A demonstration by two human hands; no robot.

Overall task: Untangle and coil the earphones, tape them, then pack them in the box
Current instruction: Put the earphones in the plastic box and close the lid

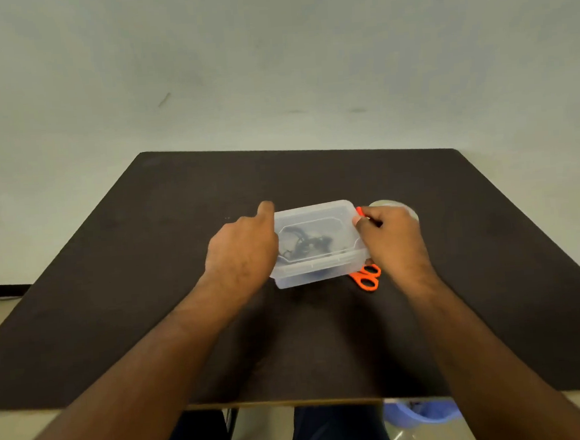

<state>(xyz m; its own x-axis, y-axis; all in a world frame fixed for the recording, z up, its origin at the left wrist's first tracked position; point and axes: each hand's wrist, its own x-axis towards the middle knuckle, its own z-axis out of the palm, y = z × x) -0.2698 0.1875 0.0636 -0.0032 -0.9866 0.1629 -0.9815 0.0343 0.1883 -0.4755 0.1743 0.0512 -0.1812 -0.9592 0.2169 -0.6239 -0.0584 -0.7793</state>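
A clear plastic box (316, 218) with its lid on sits mid-table. Black earphones (305, 244) show through the lid as a loose dark bundle inside. My left hand (242, 250) grips the box's left end, thumb up along the far corner. At the right end, my right hand (391, 236) holds the box, its fingertips pinching an orange latch (359, 211) on the far right corner. A roll of clear tape (392, 203) lies just behind my right hand, mostly hidden by it.
Orange-handled scissors (366, 278) lie on the dark table (131, 282) against the box's near right corner, blades hidden under the box and hand. A pale wall stands behind the table. A blue bucket (419, 413) sits on the floor below the near edge.
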